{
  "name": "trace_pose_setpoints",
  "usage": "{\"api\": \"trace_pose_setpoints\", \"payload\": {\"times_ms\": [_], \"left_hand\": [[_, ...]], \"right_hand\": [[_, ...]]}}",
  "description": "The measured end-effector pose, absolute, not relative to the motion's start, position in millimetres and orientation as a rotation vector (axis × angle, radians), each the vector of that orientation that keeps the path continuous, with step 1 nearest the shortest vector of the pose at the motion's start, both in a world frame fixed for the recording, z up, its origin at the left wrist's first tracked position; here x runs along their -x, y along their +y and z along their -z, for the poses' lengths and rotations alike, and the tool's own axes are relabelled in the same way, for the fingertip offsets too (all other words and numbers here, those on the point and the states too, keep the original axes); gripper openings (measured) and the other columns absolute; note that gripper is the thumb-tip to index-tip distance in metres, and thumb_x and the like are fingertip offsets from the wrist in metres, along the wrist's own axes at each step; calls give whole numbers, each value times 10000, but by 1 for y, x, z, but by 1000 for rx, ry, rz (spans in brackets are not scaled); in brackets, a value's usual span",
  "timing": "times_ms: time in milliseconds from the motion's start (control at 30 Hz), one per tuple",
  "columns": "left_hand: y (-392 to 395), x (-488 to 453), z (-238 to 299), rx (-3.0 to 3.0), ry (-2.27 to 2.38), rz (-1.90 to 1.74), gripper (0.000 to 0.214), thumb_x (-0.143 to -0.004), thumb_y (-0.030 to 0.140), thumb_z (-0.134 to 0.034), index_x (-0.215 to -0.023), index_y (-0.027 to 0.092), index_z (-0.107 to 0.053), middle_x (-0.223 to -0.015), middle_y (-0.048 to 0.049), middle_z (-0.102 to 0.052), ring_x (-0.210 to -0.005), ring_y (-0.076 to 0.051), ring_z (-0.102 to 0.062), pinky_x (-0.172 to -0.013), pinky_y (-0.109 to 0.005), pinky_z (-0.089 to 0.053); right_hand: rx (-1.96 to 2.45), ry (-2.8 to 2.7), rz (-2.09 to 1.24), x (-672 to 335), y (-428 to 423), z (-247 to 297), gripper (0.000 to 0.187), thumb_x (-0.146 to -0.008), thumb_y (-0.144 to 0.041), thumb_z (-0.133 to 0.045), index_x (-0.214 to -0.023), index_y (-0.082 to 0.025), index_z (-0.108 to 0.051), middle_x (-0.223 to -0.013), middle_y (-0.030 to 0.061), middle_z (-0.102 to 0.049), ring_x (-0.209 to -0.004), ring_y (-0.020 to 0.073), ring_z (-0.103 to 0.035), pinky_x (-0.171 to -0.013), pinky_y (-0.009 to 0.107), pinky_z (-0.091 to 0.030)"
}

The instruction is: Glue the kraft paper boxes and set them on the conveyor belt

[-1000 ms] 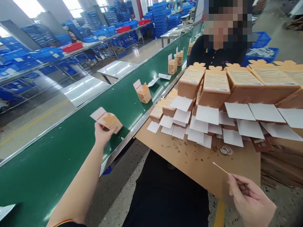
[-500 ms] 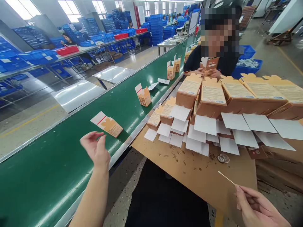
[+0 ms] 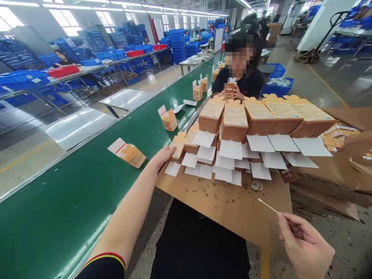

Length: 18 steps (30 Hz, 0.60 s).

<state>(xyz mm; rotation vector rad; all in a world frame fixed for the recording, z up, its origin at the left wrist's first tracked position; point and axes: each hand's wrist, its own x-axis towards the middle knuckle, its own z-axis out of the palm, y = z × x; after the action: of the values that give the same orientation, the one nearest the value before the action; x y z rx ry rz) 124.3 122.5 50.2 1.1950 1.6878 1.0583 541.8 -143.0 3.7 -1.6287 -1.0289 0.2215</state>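
My left hand (image 3: 163,155) stretches to the nearest small orange carton (image 3: 178,144) at the left end of a row of flat cartons with white flaps (image 3: 232,143). Its fingers touch that carton and look extended. My right hand (image 3: 302,244) is pinched on a thin white swab stick (image 3: 267,205) above a brown cardboard sheet (image 3: 232,205) lying across my lap. A flat orange carton (image 3: 128,153) lies on the green conveyor belt (image 3: 72,201) to the left. A small round glue pot (image 3: 256,186) sits on the cardboard.
Upright folded cartons (image 3: 167,118) and others (image 3: 198,91) stand farther along the belt. A person in a dark top (image 3: 241,83) sits opposite, holding a carton. Blue crates (image 3: 26,79) fill shelves at the left. A brown cardboard stack (image 3: 334,190) lies at the right.
My left hand let go of the flat carton, which now lies on the belt, and moved right to the row of cartons. My view turned right. The right hand kept the stick.
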Motion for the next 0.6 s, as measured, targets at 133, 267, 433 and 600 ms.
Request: {"api": "trace_pose_setpoints", "payload": {"times_ms": [133,267,433,600], "left_hand": [[83,-93,-56,-1027,1690,-1123,469,-751,561,-961,-999,218,-760,-1089,-141,-900,-1119,-365,-853,-1020,-506,-704],[24,-93,-54,-889,1402,-1382,802,-570,593,-1109,-1219,217,-827,-1339,-157,-880,-1203,-394,-853,-1005,-490,-735],[-47,-164,-18,-900,1224,-1135,782,-578,564,-1154,-1202,211,-839,-1297,-193,-889,-1223,-474,-859,-1081,-617,-720],[-60,-231,22,-962,1220,-1064,809,-618,572,-1130,-1257,236,-764,-1270,-170,-881,-1237,-437,-857,-1101,-594,-704]], "right_hand": [[1670,-1117,-102,-563,-123,-4,507,-975,-725,-831,-825,-241,-848,-672,49,-753,-543,190,-663,-564,323,-578],[1722,-1305,-97,-573,-96,-8,392,-998,-589,-749,-811,-252,-822,-701,52,-771,-591,198,-685,-612,319,-577],[1770,-1486,-189,-573,-71,-7,305,-969,-482,-672,-768,-261,-733,-659,30,-720,-569,194,-654,-590,307,-513],[1769,-1524,-204,-576,-65,-6,345,-971,-517,-643,-738,-269,-701,-624,29,-698,-553,202,-640,-584,316,-513]]}}
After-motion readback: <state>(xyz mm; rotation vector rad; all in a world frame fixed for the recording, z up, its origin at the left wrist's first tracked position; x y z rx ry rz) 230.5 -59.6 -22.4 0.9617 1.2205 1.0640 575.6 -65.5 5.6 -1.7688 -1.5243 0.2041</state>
